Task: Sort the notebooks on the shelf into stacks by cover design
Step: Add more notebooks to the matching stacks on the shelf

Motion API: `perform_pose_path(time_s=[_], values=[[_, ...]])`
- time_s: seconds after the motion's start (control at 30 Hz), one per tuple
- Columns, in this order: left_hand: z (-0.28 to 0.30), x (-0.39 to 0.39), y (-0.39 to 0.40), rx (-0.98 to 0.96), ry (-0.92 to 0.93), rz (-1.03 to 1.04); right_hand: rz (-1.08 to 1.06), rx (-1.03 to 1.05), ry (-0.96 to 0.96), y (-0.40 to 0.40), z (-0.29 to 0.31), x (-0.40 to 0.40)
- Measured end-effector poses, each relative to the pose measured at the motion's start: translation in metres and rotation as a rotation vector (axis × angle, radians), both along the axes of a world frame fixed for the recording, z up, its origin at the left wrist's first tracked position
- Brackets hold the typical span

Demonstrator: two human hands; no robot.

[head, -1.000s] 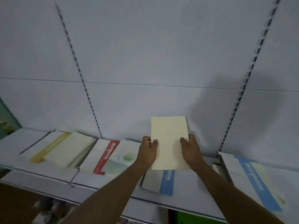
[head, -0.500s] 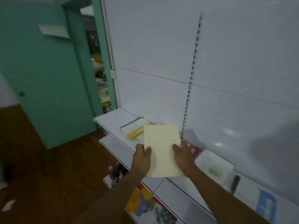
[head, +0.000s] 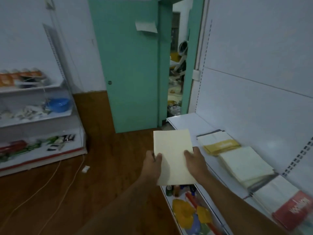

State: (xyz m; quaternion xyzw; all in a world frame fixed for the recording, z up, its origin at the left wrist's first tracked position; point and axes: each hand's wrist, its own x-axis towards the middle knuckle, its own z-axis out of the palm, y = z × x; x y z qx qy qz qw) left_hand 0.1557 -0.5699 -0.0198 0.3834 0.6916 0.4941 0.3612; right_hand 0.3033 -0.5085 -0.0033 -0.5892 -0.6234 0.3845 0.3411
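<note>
Left hand [head: 151, 162]: your thumb pinches the left edge of the cream notebook [head: 172, 155].
Right hand [head: 194, 161]: it grips the right edge.
Notebook: it is in the air, just left of the shelf [head: 189, 122].
Do it well: turn it over to check the cover, then lay it flat and square on its match, maybe the cream stack [head: 245, 164].
Hard to see: its front design faces away; the red-band notebook [head: 288, 209] is blurry.

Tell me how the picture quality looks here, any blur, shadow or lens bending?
Head view: dim and soft overall; the left hand casts a shadow on the cream notebook; the red-band notebook and the left shelves smear with blur; wide-angle bending curves the frame's edges.
</note>
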Motion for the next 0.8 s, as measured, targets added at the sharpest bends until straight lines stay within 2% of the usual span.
perform_pose_path(time_s=[0.2, 0.43, 0.6, 0.8], values=[[-0.014, -0.048, 0.039, -0.037, -0.054, 0.066, 0.092, -0.038, -0.035, 0.056, -0.015, -0.054], [-0.015, -0.076, 0.143, -0.092, -0.008, 0.031, 0.074, -0.019, -0.013, 0.153, -0.020, -0.077], [-0.002, -0.046, 0.228, -0.080, 0.038, -0.137, -0.077, -0.032, 0.044, 0.212, -0.013, -0.038], [-0.014, 0.044, 0.300, -0.072, 0.148, -0.456, -0.404, -0.035, 0.044, 0.241, -0.026, 0.064]])
